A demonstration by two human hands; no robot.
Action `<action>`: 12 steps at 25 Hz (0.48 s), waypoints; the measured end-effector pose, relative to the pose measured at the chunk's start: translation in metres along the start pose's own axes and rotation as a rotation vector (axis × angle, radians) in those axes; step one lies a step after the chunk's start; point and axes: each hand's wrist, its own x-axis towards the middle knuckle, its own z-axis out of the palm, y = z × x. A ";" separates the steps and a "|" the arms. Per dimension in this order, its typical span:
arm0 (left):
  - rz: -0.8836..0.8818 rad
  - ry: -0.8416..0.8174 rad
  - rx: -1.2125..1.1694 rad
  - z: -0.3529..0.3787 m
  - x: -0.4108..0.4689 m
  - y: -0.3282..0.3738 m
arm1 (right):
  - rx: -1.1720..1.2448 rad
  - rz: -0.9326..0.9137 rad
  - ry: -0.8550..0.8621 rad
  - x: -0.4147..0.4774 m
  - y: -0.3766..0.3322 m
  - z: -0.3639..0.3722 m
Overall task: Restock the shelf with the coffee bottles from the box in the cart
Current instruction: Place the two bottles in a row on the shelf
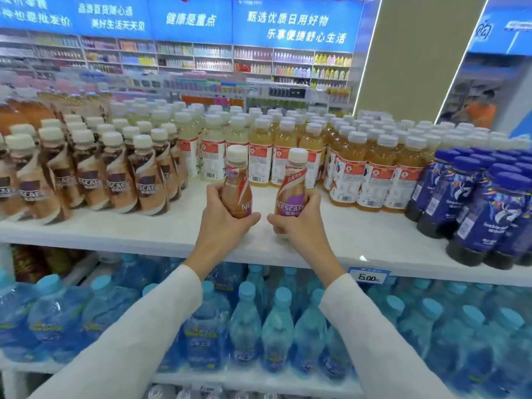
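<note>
Shelf (pixel 161 234); hands gripping coffee bottles (pixel 237 182).

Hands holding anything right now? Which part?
Yes, one coffee bottle each. Left hand grips the left coffee bottle around its lower body; right hand grips the right coffee bottle likewise. Both upright over the shelf.

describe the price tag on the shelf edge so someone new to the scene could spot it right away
Start at the white shelf that carries the coffee and juice bottles, and follow its front edge rightward past the right hand. Just beyond that wrist hangs the price tag, above the blue water bottles. It is the only small blue-bordered label on that edge, with dark digits on white.
</note>
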 end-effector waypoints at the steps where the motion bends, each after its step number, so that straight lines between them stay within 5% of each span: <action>1: -0.011 0.003 0.005 0.000 0.004 -0.006 | -0.009 -0.001 0.006 0.003 0.005 0.002; 12: -0.034 0.036 0.018 -0.006 -0.001 -0.026 | -0.086 0.016 -0.028 -0.002 0.021 -0.008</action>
